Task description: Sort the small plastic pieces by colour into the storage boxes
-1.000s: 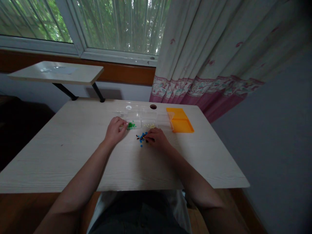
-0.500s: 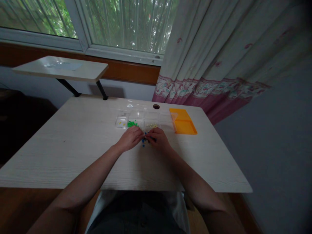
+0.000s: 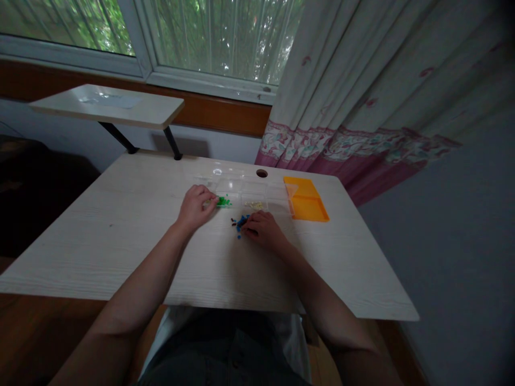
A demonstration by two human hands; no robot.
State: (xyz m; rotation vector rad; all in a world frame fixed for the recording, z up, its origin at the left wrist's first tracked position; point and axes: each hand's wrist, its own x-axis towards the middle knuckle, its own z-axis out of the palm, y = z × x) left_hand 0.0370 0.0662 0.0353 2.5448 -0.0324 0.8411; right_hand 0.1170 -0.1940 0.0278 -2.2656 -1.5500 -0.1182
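While right hand (image 3: 261, 229), curled, sits at three o'clock of blue and dark pieces (image 3: 242, 221) on table (image 3: 132, 236), left hand (image 3: 197, 207) hangs at left end of clear box (image 3: 277, 189), nine o'clock of green pieces (image 3: 223, 201) inside. Cannot tell whether either hand pinches anything. Orange tray (image 3: 308, 208): right hand's two o'clock.
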